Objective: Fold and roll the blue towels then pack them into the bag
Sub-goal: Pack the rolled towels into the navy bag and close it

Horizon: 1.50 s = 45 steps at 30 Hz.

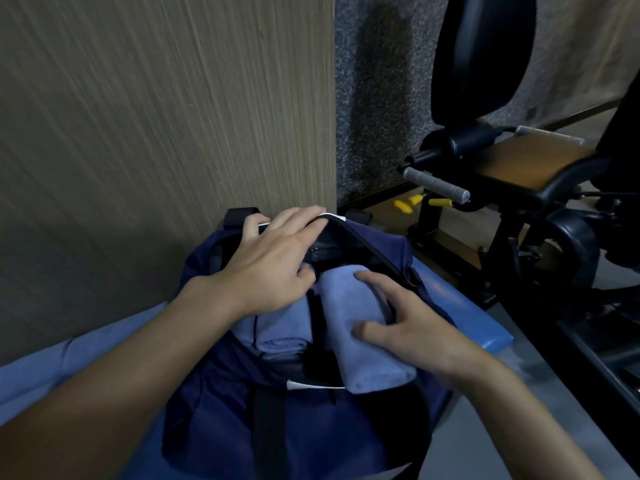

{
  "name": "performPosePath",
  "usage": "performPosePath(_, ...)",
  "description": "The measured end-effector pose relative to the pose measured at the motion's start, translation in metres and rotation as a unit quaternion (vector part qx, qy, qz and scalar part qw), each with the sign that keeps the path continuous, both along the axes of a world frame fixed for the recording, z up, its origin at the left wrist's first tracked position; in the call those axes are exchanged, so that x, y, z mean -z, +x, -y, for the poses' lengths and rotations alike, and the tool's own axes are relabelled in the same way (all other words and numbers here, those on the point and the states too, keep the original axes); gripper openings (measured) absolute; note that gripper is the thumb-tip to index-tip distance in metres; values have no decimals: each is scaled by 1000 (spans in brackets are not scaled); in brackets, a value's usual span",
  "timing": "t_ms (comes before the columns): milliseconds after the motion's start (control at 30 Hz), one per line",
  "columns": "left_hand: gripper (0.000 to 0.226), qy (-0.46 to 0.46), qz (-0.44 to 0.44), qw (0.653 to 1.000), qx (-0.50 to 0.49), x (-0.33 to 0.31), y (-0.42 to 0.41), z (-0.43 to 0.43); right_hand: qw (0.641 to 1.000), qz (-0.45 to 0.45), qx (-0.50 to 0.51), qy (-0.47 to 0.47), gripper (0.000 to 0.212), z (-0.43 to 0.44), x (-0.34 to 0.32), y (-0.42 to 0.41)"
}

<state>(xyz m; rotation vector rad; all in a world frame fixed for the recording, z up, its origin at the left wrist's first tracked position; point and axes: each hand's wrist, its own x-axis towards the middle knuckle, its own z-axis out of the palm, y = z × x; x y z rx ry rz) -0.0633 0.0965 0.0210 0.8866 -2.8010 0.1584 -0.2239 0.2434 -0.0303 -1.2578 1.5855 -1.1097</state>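
A dark blue bag (pixel 214 410) lies open on a blue padded bench (pixel 464 306). Two rolled light blue towels lie in its mouth: one on the left (pixel 277 336) and one on the right (pixel 353 327), whose near end sticks out over the rim. My left hand (pixel 273 261) holds the far edge of the bag's opening, fingers curled over the rim. My right hand (pixel 408 320) grips the right towel roll, thumb on its near side and fingers over the top.
A wood-grain wall panel (pixel 156 116) rises right behind the bag. To the right stands black gym equipment (pixel 512 168) with a grey handle (pixel 436 185) and yellow pins. A grey floor (pixel 519 393) runs beside the bench.
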Motion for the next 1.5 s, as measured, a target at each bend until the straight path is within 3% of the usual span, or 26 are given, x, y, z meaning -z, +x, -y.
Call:
performPosePath(267, 72, 14, -36, 999, 0, -12, -9, -2, 992, -71, 94, 39, 81, 61, 21, 8)
performPosePath(567, 69, 15, -39, 999, 1, -13, -11, 1, 989, -114, 94, 26, 72, 73, 23, 20)
performPosePath(900, 67, 24, -56, 998, -2, -17, -6, -1, 994, 47, 99, 17, 75, 79, 26, 27)
performPosePath(1000, 66, 21, -59, 998, 1, -16, -7, -2, 994, -63, 66, 62, 83, 80, 31, 30)
performPosePath(1067, 66, 21, -57, 998, 2, -15, -7, -2, 981, -170, 68, 65, 77, 78, 31, 35)
performPosePath(1167, 67, 22, -56, 998, -1, -13, -7, -2, 915, -393, 86, 27, 67, 70, 25, 43)
performPosePath(1200, 67, 22, -55, 998, -1, -13, -7, -2, 900, -429, 77, 18, 66, 68, 25, 44)
performPosePath(1333, 69, 25, -48, 999, -1, -11, -7, -2, 897, -443, -6, 14, 68, 64, 24, 45)
performPosePath(1500, 69, 26, -45, 999, 1, -10, -8, -3, 900, -435, -23, 27, 70, 63, 31, 43)
